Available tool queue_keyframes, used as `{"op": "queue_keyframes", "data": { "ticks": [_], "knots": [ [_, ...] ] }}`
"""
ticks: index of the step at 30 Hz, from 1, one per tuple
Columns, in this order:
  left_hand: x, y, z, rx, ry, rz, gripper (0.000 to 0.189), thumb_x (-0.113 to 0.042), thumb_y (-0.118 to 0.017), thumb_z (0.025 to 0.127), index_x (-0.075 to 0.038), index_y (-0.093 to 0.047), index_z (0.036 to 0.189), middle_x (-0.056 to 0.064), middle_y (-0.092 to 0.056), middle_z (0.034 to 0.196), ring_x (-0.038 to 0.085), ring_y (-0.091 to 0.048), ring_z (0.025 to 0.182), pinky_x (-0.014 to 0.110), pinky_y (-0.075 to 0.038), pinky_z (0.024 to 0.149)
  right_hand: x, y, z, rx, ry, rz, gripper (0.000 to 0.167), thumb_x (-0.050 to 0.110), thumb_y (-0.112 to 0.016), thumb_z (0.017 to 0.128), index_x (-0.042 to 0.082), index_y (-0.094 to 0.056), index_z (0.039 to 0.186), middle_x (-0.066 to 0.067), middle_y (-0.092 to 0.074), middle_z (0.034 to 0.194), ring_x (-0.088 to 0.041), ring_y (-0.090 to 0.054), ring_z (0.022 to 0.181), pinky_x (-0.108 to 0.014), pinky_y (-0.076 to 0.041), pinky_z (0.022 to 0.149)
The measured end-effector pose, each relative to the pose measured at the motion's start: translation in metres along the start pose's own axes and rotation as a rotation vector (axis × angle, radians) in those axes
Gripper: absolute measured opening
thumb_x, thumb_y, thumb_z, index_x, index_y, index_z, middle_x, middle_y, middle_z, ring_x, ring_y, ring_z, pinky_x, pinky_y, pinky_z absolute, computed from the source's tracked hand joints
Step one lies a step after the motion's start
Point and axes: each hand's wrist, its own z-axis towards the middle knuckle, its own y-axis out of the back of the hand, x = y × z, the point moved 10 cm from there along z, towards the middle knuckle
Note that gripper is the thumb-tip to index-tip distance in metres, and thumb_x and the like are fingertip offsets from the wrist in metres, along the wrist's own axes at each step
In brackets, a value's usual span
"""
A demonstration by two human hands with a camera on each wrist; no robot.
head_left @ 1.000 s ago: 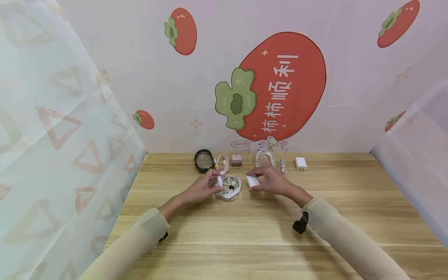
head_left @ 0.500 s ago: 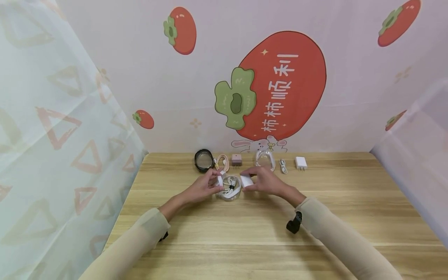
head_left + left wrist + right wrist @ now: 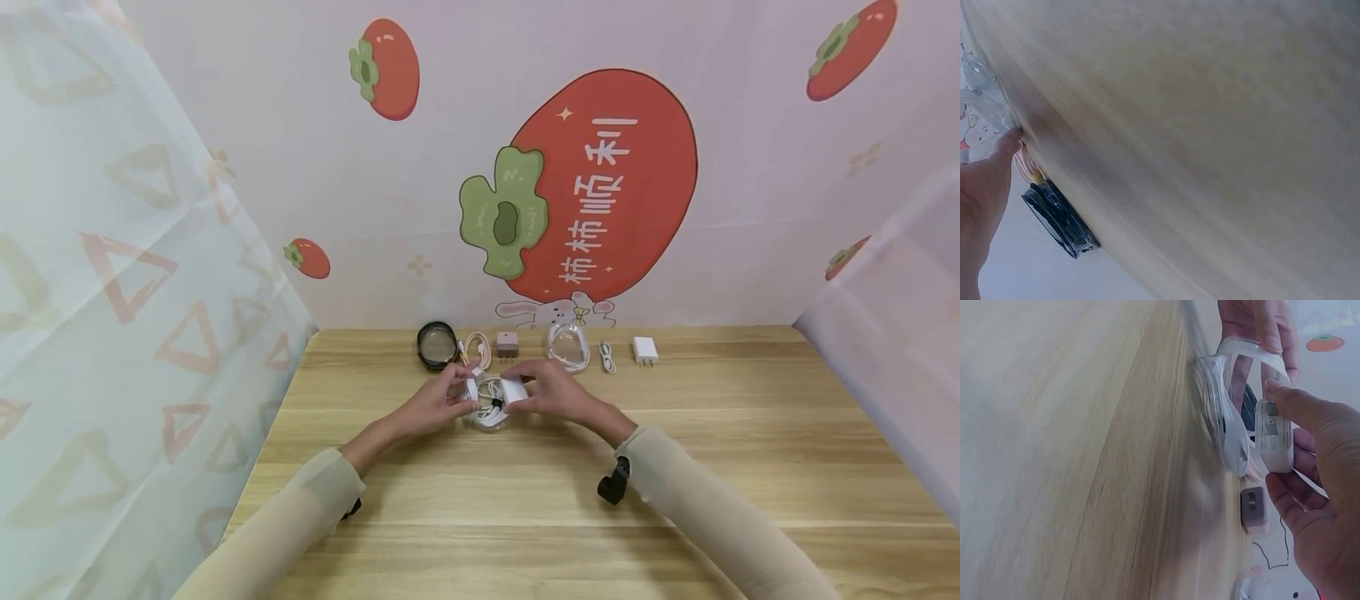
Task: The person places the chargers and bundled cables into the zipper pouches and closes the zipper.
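My left hand pinches the white edge of a round clear plastic pouch, which stands open in the right wrist view. A coiled white cable with a black tie is seen at the pouch; the cable's far part is hidden by the right hand. Between thumb and fingers, my right hand grips a white charger with grey print on its face. That charger is right at the pouch's mouth; whether the two touch, I cannot tell. In the left wrist view only part of the left hand shows.
Along the table's back edge lie a black-rimmed round pouch, a pink cable, a pink charger, another white-edged clear pouch, a small white cable and a white charger. A printed cloth wall stands behind.
My right hand has moved left with the white charger, from beside the pouch to its opening. The left hand keeps its place and its pinch on the pouch's edge.
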Motion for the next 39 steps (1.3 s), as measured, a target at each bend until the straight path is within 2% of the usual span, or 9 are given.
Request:
{"op": "queue_keyframes", "data": {
  "ticks": [9,16,21,30,39],
  "knots": [
    [0.002,0.0,0.0,0.006,-0.007,-0.001,0.044,-0.003,-0.07,0.102,0.008,-0.041,0.134,0.028,-0.023,0.17,0.044,-0.037,0.152,0.049,-0.043,0.116,0.001,-0.01,0.008,-0.019,-0.029,-0.008,0.053,0.024,-0.097,0.077,0.002,-0.078,0.122,-0.008,-0.079,0.116,-0.016,-0.072,0.099,-0.032,-0.06,0.081],
    [0.002,0.0,-0.001,0.004,0.005,0.009,0.044,-0.006,-0.068,0.103,0.007,-0.041,0.135,0.028,-0.023,0.171,0.046,-0.036,0.152,0.053,-0.042,0.117,0.003,-0.018,0.011,-0.039,-0.043,-0.011,0.051,0.023,-0.097,0.077,0.002,-0.078,0.12,-0.009,-0.079,0.114,-0.016,-0.072,0.097,-0.034,-0.062,0.079],
    [0.001,0.0,0.0,0.006,0.011,0.015,0.044,-0.007,-0.069,0.103,0.006,-0.042,0.135,0.027,-0.024,0.171,0.044,-0.035,0.153,0.051,-0.043,0.117,0.001,-0.022,0.011,-0.053,-0.063,-0.046,0.05,0.024,-0.097,0.078,0.004,-0.078,0.119,-0.007,-0.079,0.112,-0.015,-0.071,0.094,-0.028,-0.06,0.078],
    [0.003,0.0,0.0,0.009,0.007,0.016,0.044,-0.007,-0.069,0.103,0.006,-0.041,0.135,0.027,-0.023,0.171,0.043,-0.035,0.153,0.047,-0.044,0.116,0.005,-0.028,0.013,-0.078,-0.023,-0.061,0.049,0.023,-0.096,0.08,0.002,-0.078,0.12,-0.008,-0.079,0.109,-0.015,-0.07,0.092,-0.027,-0.058,0.076],
    [-0.002,-0.001,-0.001,0.012,0.009,0.031,0.042,-0.01,-0.069,0.104,0.002,-0.042,0.133,0.028,-0.023,0.171,0.043,-0.037,0.153,0.046,-0.045,0.115,0.005,-0.03,0.009,-0.059,-0.016,-0.042,0.048,0.023,-0.093,0.083,0.002,-0.076,0.123,-0.007,-0.078,0.112,-0.014,-0.07,0.097,-0.029,-0.059,0.083]
  ]
}}
